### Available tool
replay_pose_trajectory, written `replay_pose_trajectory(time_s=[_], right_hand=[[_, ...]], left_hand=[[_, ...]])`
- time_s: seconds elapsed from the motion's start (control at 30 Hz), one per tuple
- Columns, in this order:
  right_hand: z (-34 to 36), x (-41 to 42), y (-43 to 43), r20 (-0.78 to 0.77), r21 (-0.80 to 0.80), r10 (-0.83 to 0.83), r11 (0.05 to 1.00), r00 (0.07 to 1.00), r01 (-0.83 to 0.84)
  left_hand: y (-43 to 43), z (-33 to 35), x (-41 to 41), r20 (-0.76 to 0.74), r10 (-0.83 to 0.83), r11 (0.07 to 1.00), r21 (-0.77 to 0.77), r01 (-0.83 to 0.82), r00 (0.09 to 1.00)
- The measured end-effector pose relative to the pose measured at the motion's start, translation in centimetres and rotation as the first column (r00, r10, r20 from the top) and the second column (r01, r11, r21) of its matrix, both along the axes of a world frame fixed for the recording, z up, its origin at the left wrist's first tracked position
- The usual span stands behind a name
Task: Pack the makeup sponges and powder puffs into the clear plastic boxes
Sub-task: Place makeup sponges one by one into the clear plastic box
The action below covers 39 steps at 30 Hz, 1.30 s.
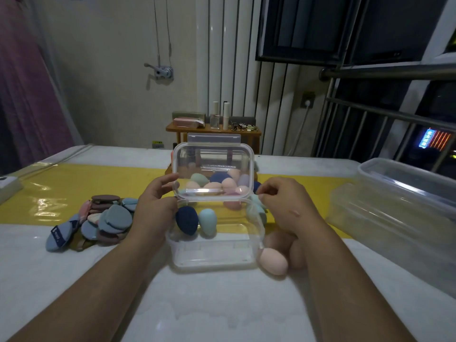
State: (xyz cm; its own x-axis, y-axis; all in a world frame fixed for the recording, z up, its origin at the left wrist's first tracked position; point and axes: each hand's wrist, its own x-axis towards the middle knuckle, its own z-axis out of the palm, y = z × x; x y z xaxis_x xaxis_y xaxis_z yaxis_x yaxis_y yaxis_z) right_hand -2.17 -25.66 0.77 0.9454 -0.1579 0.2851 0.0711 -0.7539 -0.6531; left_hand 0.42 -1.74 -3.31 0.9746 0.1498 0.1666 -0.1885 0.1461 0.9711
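A small clear box (212, 260) stands on the table in front of me, its hinged lid (213, 154) raised upright. Inside lie a navy sponge (187, 220) and a light blue sponge (207, 222). My left hand (154, 206) grips the lid's left edge, thumb on its face. My right hand (283, 206) has its fingers curled at the lid's lower right corner, with a mint sponge (259, 212) just beneath. More sponges (219, 185) are heaped behind the lid. Two pink sponges (272, 261) lie right of the box. Powder puffs (108, 218) are piled to the left.
A larger clear box (404, 193) with its lid sits at the table's right edge. A yellow strip (74, 183) runs across the white table. A grey object (7, 186) lies at the far left edge. A wooden stand with bottles (214, 127) is behind the table.
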Motion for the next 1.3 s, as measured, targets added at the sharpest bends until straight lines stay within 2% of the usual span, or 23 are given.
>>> replay_pose_trajectory(time_s=[0.27,0.43,0.53,0.8,0.93,1.1,1.3], right_hand=[[0.3,-0.1,-1.8,-0.22,-0.319,-0.244,0.933,0.945,0.167],[0.2,-0.1,-1.6,-0.328,-0.433,-0.283,0.893,0.901,0.123],[-0.3,-0.1,-1.6,-0.343,-0.487,-0.293,0.868,0.892,0.097],[0.0,-0.2,-1.8,-0.311,-0.415,-0.259,0.902,0.914,0.114],[0.2,-0.3,-1.2,-0.2,-0.349,-0.248,0.922,0.948,0.167],[0.5,-0.4,-0.3,-0.003,-0.132,-0.215,0.968,0.977,0.212],[0.4,-0.6,1.4,0.167,-0.001,-0.033,0.999,0.985,0.034]], left_hand=[[0.0,0.1,-0.1,-0.006,0.006,1.0,0.001,-0.006,1.0],[0.1,0.1,-0.2,-0.01,0.01,1.0,0.009,-0.01,1.0],[0.0,0.2,-0.3,-0.017,0.008,1.0,0.009,-0.007,1.0],[0.0,0.1,-0.3,-0.02,0.015,1.0,0.01,-0.014,1.0],[0.1,0.2,-0.3,-0.024,0.011,1.0,0.009,-0.011,1.0],[0.1,0.2,-0.2,-0.023,0.005,1.0,0.024,-0.004,1.0],[0.2,0.1,-0.1,-0.029,0.0,1.0,0.018,0.001,1.0]])
